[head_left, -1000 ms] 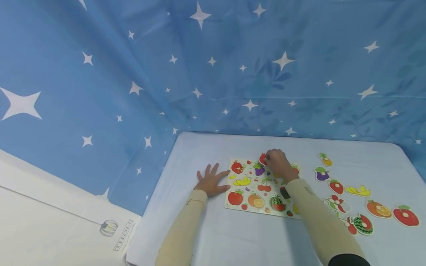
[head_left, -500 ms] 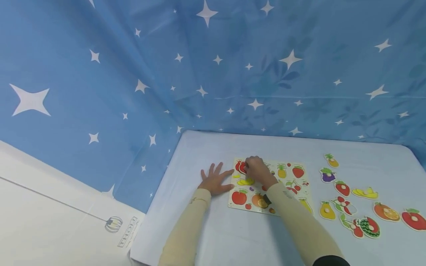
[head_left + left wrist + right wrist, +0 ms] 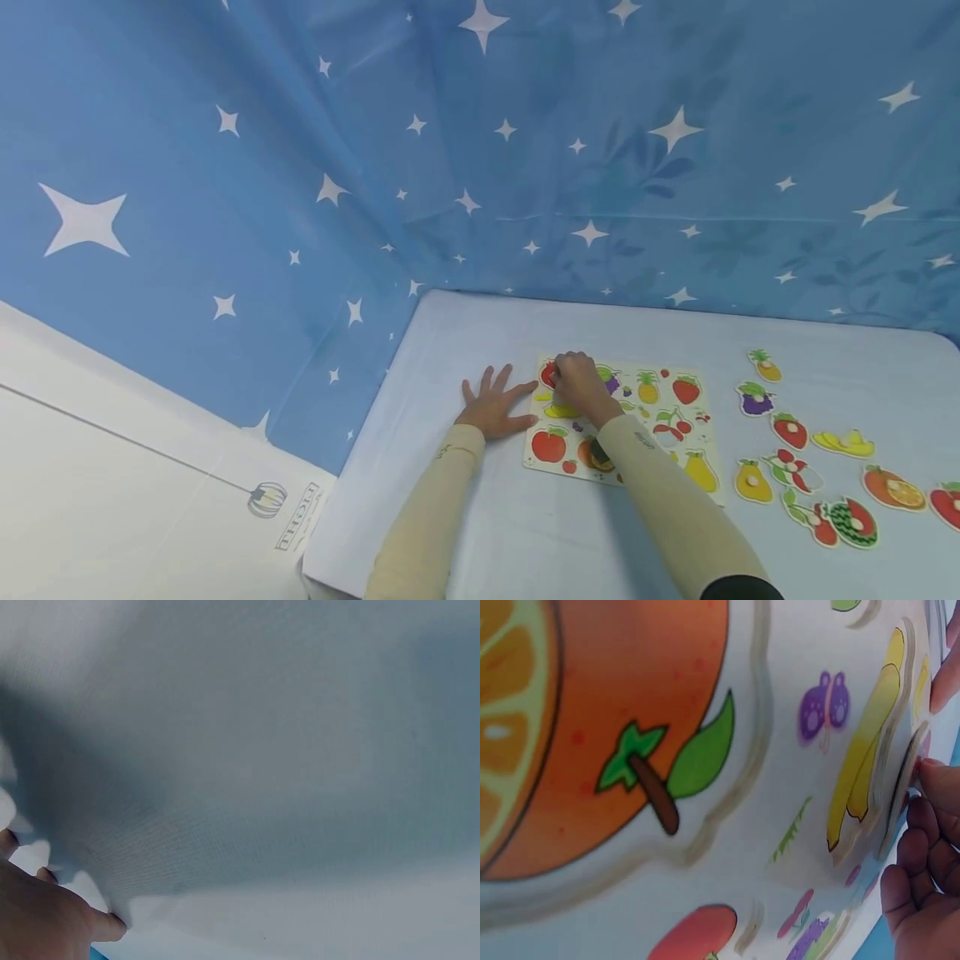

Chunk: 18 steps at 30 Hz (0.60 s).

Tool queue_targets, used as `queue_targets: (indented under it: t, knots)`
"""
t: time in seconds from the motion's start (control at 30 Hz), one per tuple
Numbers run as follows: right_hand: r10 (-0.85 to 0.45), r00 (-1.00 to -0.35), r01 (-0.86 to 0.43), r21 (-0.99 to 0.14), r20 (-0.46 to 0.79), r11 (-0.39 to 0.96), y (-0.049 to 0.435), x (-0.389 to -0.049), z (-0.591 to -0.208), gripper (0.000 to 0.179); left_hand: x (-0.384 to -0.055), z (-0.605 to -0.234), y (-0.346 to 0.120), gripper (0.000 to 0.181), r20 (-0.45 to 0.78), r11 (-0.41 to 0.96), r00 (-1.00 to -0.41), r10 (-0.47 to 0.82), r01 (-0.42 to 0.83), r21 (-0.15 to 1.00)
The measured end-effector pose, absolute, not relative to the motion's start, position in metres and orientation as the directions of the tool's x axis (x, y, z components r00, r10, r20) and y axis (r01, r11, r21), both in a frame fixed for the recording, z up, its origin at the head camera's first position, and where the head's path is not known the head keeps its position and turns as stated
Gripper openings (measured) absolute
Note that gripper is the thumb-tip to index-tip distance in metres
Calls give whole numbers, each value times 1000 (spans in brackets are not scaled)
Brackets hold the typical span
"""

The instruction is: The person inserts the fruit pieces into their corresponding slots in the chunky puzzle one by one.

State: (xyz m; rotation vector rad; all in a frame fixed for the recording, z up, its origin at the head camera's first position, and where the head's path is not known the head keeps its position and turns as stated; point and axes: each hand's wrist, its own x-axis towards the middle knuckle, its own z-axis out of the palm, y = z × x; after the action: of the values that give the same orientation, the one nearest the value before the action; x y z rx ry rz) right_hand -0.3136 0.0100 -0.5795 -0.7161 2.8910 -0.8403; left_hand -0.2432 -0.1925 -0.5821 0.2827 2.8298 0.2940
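A cream fruit puzzle board (image 3: 665,396) lies on the table. My right hand (image 3: 581,383) is over its upper left part, thumb and fingers pinching a red pomegranate puzzle piece (image 3: 548,375). In the right wrist view that piece (image 3: 900,795) appears edge-on, close over the board beside the printed bananas (image 3: 862,750); its face is hidden there. Flat on the table with fingers spread, my left hand (image 3: 491,410) has its thumb and index finger at the board's left edge. The left wrist view catches only part of this left hand (image 3: 45,915) against the white tabletop.
Right of the board lie loose fruit pieces with knobs: a pineapple (image 3: 767,367), grapes (image 3: 755,400), a strawberry (image 3: 790,431), bananas (image 3: 843,444), a pear (image 3: 752,483), an orange (image 3: 892,487), a watermelon (image 3: 853,525) and others. A blue star-patterned curtain (image 3: 525,167) hangs behind the table.
My right hand has carried the pomegranate piece leftward from the board's top middle to its upper left corner. My left hand keeps its place; the head view has shifted slightly.
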Motion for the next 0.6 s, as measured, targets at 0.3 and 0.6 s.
queue_targets:
  t: [0.3, 0.6]
  knots:
    - [-387, -922, -345, -523, 30, 780, 27, -313, -575, 6, -252, -591, -175, 74, -254, 946, -931, 261, 194, 260]
    - [-406, -904, -425, -377, 132, 823, 24, -312, -581, 75, -247, -594, -188, 72, -239, 959, -942, 234, 184, 216]
